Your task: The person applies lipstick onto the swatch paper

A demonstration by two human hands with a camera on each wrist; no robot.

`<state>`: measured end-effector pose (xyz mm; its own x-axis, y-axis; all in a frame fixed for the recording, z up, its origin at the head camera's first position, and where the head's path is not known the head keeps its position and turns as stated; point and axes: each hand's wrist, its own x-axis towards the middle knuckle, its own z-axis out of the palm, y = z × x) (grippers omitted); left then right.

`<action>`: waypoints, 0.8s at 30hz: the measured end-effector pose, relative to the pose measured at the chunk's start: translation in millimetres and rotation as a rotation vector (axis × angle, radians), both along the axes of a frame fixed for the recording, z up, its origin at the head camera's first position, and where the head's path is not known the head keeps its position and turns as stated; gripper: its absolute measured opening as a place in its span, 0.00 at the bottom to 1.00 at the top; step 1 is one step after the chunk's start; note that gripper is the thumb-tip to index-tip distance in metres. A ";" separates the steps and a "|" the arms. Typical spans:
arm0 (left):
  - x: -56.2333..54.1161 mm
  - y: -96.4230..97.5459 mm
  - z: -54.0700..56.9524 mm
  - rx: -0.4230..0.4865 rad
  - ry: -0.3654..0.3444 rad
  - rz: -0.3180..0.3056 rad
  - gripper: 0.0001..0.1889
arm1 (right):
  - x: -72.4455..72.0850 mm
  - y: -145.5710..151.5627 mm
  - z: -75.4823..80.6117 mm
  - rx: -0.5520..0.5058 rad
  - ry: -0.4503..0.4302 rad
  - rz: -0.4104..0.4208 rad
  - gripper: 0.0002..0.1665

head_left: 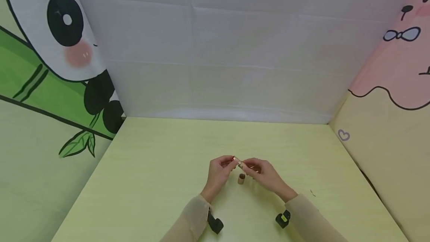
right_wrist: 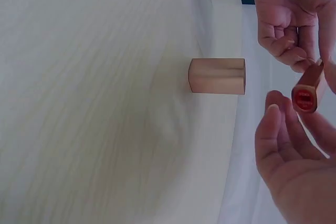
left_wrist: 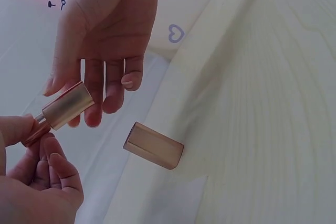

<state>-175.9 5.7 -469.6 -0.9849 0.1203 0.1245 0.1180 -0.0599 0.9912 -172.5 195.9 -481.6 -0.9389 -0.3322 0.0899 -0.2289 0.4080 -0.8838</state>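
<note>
Between my two hands, over the table, is a shiny copper-gold lipstick tube. My left hand pinches one end of it between thumb and fingers. The thumb and fingers of my right hand pinch the other end. In the left wrist view, a narrow silvery neck shows between the tube's wide gold body and the part in the left fingers. The right wrist view shows a red label on the tube's end. Just below the hands, a matching lipstick cap stands upright on the table, its dark opening upward.
The pale wooden table runs back to a white sheet. A panda-painted panel stands on the left, a pink and cream one on the right. Black wrist cameras hang below both sleeves.
</note>
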 end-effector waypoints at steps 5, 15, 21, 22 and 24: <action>0.2 -1.4 1.1 0.005 -0.005 0.005 0.10 | 0.6 -5.2 -1.1 0.041 0.090 -0.114 0.14; 0.5 -0.6 1.5 0.004 0.017 -0.001 0.09 | 0.0 -4.8 -0.8 0.019 0.118 -0.085 0.12; 0.3 -0.2 2.3 0.012 0.011 -0.008 0.09 | -1.9 -4.7 -1.2 -0.017 0.043 -0.057 0.14; 0.0 0.1 1.9 0.017 0.014 -0.010 0.09 | -2.5 -4.3 -1.2 -0.018 0.028 -0.059 0.15; -0.5 0.6 1.1 0.028 0.018 -0.013 0.10 | -3.8 -2.6 -1.9 -0.024 0.005 -0.052 0.17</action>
